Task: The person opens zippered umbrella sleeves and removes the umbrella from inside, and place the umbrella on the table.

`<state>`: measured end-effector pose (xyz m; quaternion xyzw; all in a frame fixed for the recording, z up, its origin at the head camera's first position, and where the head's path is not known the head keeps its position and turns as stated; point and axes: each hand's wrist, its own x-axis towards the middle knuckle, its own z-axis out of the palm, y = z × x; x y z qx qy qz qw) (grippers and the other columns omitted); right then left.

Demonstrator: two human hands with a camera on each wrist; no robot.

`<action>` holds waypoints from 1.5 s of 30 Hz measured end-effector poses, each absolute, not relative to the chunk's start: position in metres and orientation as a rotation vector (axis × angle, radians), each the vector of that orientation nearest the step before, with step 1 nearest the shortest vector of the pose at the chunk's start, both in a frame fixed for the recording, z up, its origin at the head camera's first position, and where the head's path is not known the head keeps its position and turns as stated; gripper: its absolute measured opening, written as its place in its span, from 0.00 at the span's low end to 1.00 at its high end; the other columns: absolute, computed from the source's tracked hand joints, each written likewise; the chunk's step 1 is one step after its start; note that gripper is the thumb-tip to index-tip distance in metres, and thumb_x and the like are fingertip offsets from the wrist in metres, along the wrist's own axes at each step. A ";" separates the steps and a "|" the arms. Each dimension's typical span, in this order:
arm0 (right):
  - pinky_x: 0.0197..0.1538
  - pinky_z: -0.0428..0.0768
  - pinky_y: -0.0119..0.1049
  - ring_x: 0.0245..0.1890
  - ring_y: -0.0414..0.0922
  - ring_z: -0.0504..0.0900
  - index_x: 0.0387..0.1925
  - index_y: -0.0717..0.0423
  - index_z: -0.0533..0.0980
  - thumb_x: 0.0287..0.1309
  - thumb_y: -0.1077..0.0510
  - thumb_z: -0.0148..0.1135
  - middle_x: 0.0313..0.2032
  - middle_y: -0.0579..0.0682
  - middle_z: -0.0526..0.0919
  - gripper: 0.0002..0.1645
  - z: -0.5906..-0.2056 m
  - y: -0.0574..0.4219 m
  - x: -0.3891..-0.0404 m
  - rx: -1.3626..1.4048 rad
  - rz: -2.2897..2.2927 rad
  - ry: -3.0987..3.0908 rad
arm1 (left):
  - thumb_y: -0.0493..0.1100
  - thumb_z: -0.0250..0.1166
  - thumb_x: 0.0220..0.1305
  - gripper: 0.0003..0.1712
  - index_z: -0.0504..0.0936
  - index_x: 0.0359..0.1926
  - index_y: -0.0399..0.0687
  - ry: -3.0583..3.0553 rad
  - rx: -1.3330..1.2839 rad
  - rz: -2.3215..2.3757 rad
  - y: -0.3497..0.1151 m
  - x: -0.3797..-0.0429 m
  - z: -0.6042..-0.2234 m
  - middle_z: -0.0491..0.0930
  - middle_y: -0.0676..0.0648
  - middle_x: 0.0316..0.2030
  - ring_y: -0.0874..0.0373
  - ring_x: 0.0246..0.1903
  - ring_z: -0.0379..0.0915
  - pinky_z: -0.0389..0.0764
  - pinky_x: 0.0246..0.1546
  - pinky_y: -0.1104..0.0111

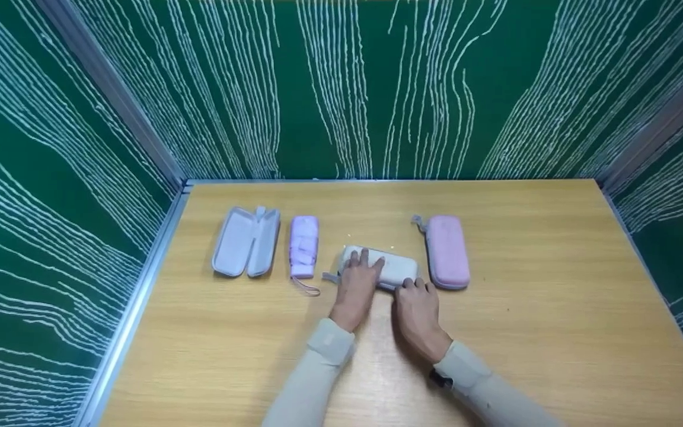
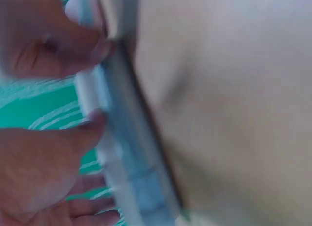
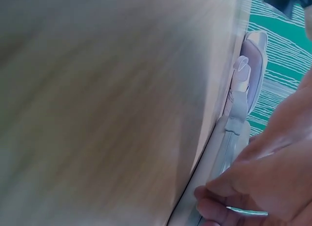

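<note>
A cream zippered case lies closed and slightly slanted on the table, its grey fabric tab sticking out at the left end. My left hand rests spread on its top, fingers extended and thumb apart. At the near right edge my right hand has curled fingers. The left wrist view shows its thumb and finger pinching the seam beside the zipper; the pull itself is hidden. A zipper strip runs along the case side in the right wrist view, past the right fingertips.
Left of the cream case lies a purple folding umbrella with a wrist loop. Further left, a grey-lavender case lies open in two halves. A closed pink case is on the right. Green walls with white lines border the wooden table.
</note>
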<state>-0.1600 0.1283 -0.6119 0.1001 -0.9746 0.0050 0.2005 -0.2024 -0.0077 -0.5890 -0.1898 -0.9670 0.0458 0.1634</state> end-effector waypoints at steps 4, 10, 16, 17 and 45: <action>0.35 0.77 0.48 0.31 0.55 0.82 0.24 0.59 0.85 0.55 0.67 0.65 0.27 0.56 0.83 0.08 -0.611 0.129 -0.160 0.290 -0.005 -2.707 | 0.41 0.58 0.76 0.22 0.84 0.65 0.61 -2.956 -0.684 -0.312 -0.028 -0.214 -0.581 0.76 0.36 0.66 0.33 0.70 0.69 0.76 0.67 0.46; 0.34 0.76 0.48 0.30 0.55 0.81 0.24 0.59 0.86 0.56 0.67 0.64 0.27 0.56 0.84 0.08 -0.610 0.130 -0.160 0.293 -0.002 -2.706 | 0.52 0.56 0.81 0.21 0.84 0.65 0.52 -3.039 -0.626 -0.732 -0.034 -0.224 -0.576 0.75 0.36 0.68 0.33 0.70 0.69 0.72 0.68 0.42; 0.33 0.76 0.48 0.30 0.56 0.82 0.24 0.61 0.86 0.55 0.68 0.64 0.27 0.56 0.84 0.08 -0.611 0.131 -0.160 0.288 0.029 -2.685 | 0.41 0.58 0.76 0.21 0.86 0.63 0.62 -2.903 -0.715 -0.422 -0.032 -0.218 -0.580 0.79 0.36 0.61 0.37 0.59 0.79 0.86 0.52 0.49; 0.33 0.76 0.48 0.30 0.56 0.82 0.24 0.61 0.86 0.55 0.68 0.64 0.27 0.56 0.84 0.08 -0.611 0.131 -0.161 0.287 0.030 -2.678 | 0.40 0.59 0.75 0.22 0.87 0.63 0.62 -2.882 -0.716 -0.388 -0.032 -0.217 -0.580 0.79 0.36 0.60 0.38 0.57 0.79 0.86 0.50 0.51; 0.33 0.77 0.46 0.28 0.54 0.80 0.22 0.60 0.84 0.54 0.67 0.64 0.25 0.56 0.82 0.08 -0.614 0.117 -0.165 0.299 -0.002 -2.679 | 0.39 0.63 0.68 0.24 0.88 0.59 0.70 -2.743 -0.583 -0.082 -0.023 -0.209 -0.590 0.80 0.41 0.49 0.49 0.43 0.81 0.87 0.31 0.64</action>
